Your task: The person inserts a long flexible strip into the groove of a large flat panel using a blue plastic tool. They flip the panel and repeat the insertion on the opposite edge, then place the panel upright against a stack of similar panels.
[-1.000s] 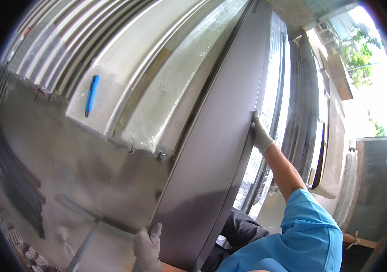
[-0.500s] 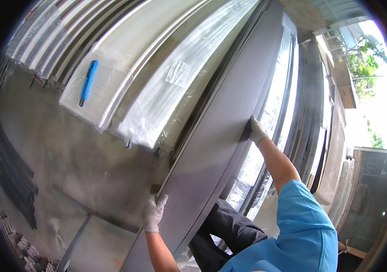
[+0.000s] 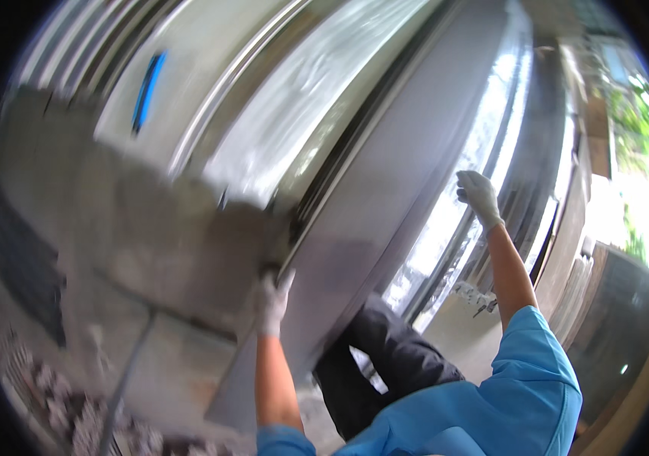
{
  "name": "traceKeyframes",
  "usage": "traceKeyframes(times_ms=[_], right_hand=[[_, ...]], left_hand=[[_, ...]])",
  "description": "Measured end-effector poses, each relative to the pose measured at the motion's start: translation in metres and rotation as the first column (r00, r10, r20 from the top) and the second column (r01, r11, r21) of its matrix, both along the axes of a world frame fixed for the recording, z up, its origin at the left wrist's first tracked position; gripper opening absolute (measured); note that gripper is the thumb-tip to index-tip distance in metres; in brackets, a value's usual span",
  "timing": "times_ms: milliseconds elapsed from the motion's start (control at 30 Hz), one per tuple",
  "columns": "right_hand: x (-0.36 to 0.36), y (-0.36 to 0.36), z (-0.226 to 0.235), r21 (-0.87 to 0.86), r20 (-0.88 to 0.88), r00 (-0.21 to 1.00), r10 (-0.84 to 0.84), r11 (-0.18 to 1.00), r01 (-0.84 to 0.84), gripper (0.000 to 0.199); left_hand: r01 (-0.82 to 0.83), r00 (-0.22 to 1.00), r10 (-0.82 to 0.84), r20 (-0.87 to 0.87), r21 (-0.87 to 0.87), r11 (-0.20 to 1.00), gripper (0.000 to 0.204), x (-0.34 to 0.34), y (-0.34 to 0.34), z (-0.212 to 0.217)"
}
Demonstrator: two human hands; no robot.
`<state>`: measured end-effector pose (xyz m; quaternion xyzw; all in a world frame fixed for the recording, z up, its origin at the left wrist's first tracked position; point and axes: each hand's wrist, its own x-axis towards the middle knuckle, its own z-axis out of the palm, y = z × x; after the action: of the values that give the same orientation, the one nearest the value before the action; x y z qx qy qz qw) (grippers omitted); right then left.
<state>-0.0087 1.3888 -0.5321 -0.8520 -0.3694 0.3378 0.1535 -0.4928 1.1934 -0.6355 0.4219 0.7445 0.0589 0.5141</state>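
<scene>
A long, flat grey panel (image 3: 355,220) runs slantwise from the lower left to the top of the view. My left hand (image 3: 273,304), in a white glove, grips its left edge near the lower end. The thumb lies along the edge, and the fingers are partly hidden. My right hand (image 3: 480,196), also gloved in white, is raised to the right of the panel and apart from it. Its fingers are curled, with nothing visible in them. Behind that hand, long plastic-wrapped pieces (image 3: 434,235) lie side by side.
Stacked wrapped profiles (image 3: 263,129) stand at the upper left, with a blue utility knife (image 3: 148,93) on top. Dark curved strips (image 3: 20,258) lie at the far left. A thin bar (image 3: 128,380) crosses the floor. Dark boards (image 3: 613,319) lean at the right.
My right hand has let go of the panel's right edge and moved to the right. My left hand keeps its grip. The view has shifted and is blurred.
</scene>
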Motion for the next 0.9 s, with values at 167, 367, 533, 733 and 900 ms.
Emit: traceKeyframes(times_ms=[167, 367, 533, 733, 900], right_hand=[[-0.042, -0.144, -0.063, -0.274, -0.1, 0.978, 0.183, 0.94, -0.204, 0.044], [-0.122, -0.255, -0.09, -0.573, -0.469, 0.803, -0.368, 0.819, 0.041, 0.094], [-0.19, -0.286, -0.092, -0.578, -0.535, 0.756, -0.378, 0.816, -0.002, 0.084], [-0.223, -0.298, -0.096, -0.567, -0.392, 0.679, -0.621, 0.744, 0.354, 0.095], [-0.221, -0.305, -0.105, -0.551, -0.404, 0.665, -0.628, 0.747, 0.371, 0.107]], left_hand=[[-0.215, 0.868, 0.344, -0.358, 0.354, 0.91, 0.072, -0.068, -0.09, 0.016], [-0.872, 0.191, 0.802, -0.565, 0.277, 0.403, 0.082, -0.189, -0.322, 0.056], [-0.987, -0.161, 0.881, -0.444, 0.078, -0.141, 0.095, -0.222, -0.446, 0.049], [-0.953, -0.189, 0.97, -0.15, -0.209, -0.218, 0.102, -0.289, -0.497, 0.019], [-0.981, 0.002, 0.955, -0.296, -0.185, -0.056, 0.104, -0.299, -0.515, 0.015]])
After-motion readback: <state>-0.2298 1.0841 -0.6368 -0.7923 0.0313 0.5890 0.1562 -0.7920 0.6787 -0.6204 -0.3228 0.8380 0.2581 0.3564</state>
